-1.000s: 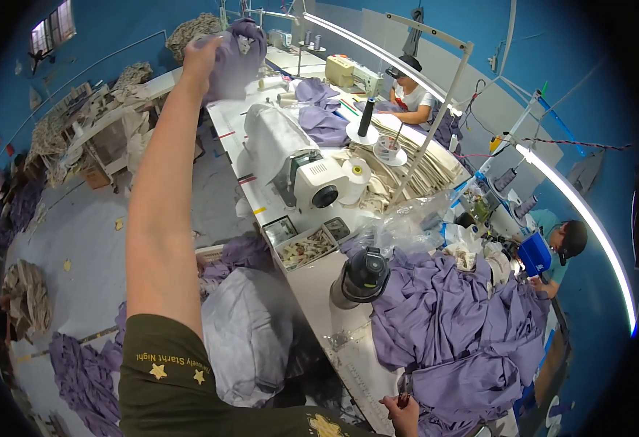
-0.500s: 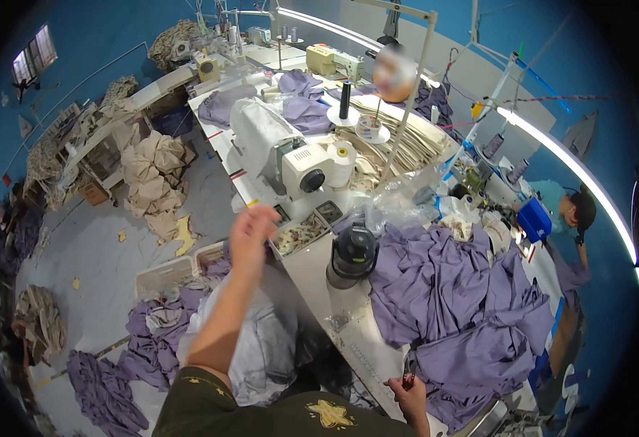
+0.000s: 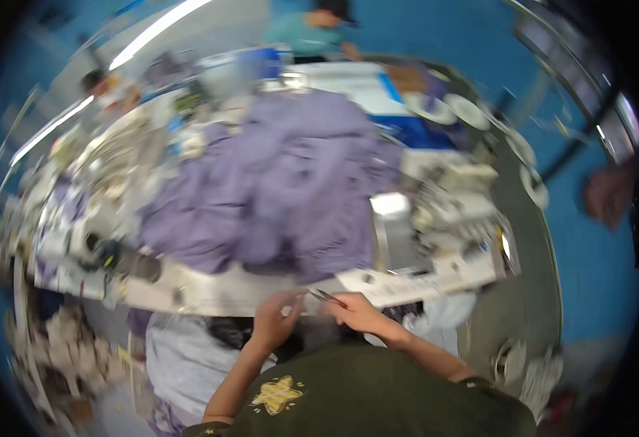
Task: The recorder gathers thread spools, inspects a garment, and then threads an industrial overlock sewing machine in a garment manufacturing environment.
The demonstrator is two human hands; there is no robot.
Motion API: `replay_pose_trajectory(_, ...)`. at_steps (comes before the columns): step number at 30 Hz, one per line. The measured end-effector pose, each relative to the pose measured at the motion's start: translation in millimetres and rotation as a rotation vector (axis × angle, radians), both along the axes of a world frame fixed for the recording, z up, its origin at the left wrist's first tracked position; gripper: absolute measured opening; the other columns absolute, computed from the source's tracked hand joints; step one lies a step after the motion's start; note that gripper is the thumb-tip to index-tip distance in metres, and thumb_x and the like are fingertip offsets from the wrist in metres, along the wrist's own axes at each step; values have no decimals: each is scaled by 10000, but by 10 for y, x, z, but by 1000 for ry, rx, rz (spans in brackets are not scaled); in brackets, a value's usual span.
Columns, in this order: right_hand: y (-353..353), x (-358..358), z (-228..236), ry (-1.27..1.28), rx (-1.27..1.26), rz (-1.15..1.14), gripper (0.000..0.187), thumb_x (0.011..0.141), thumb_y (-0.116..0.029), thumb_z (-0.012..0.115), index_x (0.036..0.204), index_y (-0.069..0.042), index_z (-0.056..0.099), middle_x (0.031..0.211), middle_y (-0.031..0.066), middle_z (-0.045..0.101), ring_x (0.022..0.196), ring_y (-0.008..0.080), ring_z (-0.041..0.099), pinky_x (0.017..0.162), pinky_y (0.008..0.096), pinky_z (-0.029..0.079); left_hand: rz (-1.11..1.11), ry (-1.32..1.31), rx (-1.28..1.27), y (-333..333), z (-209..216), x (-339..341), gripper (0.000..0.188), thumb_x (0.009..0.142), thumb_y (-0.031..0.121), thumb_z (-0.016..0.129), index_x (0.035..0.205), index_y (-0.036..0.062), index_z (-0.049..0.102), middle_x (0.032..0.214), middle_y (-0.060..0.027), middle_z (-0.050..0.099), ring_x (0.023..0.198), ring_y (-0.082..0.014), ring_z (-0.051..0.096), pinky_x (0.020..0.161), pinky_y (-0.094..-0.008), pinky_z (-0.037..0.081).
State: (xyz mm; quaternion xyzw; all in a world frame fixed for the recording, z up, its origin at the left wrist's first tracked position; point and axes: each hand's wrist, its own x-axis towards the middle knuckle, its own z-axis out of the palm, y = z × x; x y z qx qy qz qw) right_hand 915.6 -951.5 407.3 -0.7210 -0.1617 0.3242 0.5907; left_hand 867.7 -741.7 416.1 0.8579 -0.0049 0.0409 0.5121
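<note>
In front of my body, both hands meet at the near edge of the white worktable [image 3: 210, 291]. My right hand [image 3: 362, 315] is closed around small metal scissors [image 3: 322, 295], whose blades point left. Just left of the blades is my left hand [image 3: 276, 319], its fingers curled into a pinch; blur hides whatever they may hold. Beyond the hands, a large heap of purple fabric [image 3: 283, 182] covers the middle of the table and reaches close to its front edge.
A sewing machine [image 3: 461, 197] stands at the table's right. A dark bottle [image 3: 141, 266] is at the left. Pale cloth [image 3: 181, 353] hangs below the edge, with beige fabric [image 3: 79, 353] on the floor. Across the table is a person in a teal top [image 3: 308, 36].
The view has swung right to face the purple heap. My left hand, earlier raised over the left side, has come down beside my right hand, which still holds the scissors.
</note>
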Motion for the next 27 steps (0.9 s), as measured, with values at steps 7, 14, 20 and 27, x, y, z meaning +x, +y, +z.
replay_pose_trajectory(7,-1780,-131,-161,3,64,-362,277,963,-207,549,1214,-125,633,833,-27,671,662,55,544,581,217,446,-494,-376,468,-1716,89,685,158,795,84,675,946,132,678,923,-1,674,908,-185,628,1014,-426,357)
replay_pose_trajectory(14,-2426,-226,-140,-96,148,-695,266,985,-229,517,1119,-27,627,723,-4,582,656,47,504,610,206,410,-543,-467,450,-2359,246,1170,192,770,71,693,947,141,670,934,1,680,885,-174,635,1036,-459,340)
replay_pose_trajectory(20,-2688,-49,102,-224,192,-972,295,1018,-276,425,1040,-15,561,676,-12,451,632,71,424,599,222,353,-387,-644,281,-2467,597,2162,199,757,40,695,940,117,673,927,-29,685,920,-193,632,1018,-444,371)
replay_pose_trajectory(27,-3391,787,772,-546,85,-1325,251,989,-277,511,1066,-38,514,803,-9,515,726,72,466,662,226,396,-174,-442,-81,-2486,1287,3428,313,893,128,612,1196,48,610,977,-71,668,771,-106,645,666,-279,498)
